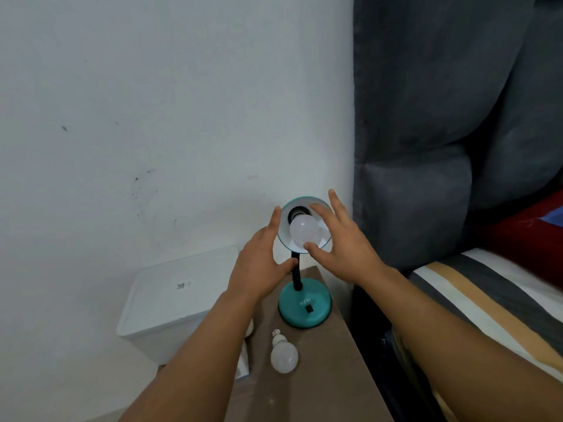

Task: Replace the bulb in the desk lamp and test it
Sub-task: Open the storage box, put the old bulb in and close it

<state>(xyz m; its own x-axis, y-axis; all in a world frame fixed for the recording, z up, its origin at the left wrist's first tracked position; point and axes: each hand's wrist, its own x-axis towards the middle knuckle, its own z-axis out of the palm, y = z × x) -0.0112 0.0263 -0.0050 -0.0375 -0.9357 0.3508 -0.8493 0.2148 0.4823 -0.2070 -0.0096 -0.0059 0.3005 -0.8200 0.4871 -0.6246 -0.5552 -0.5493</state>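
Center frame, teal desk lamp (pixel 304 303) near the nightstand (pixel 320 360) back-right edge, left hand (pixel 262 263) fingers straight against the shade rim, right hand (pixel 338 239) spread and relaxed around the socketed bulb (pixel 306 231), one of two bulbs; spare bulb (pixel 284 354) lies lower center, bare wood beside it.

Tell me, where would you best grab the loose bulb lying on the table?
Probably round the wide frosted dome of the loose bulb, coming from above. It lies on its side on the table, screw cap pointing away towards the lamp base, dome nearest.
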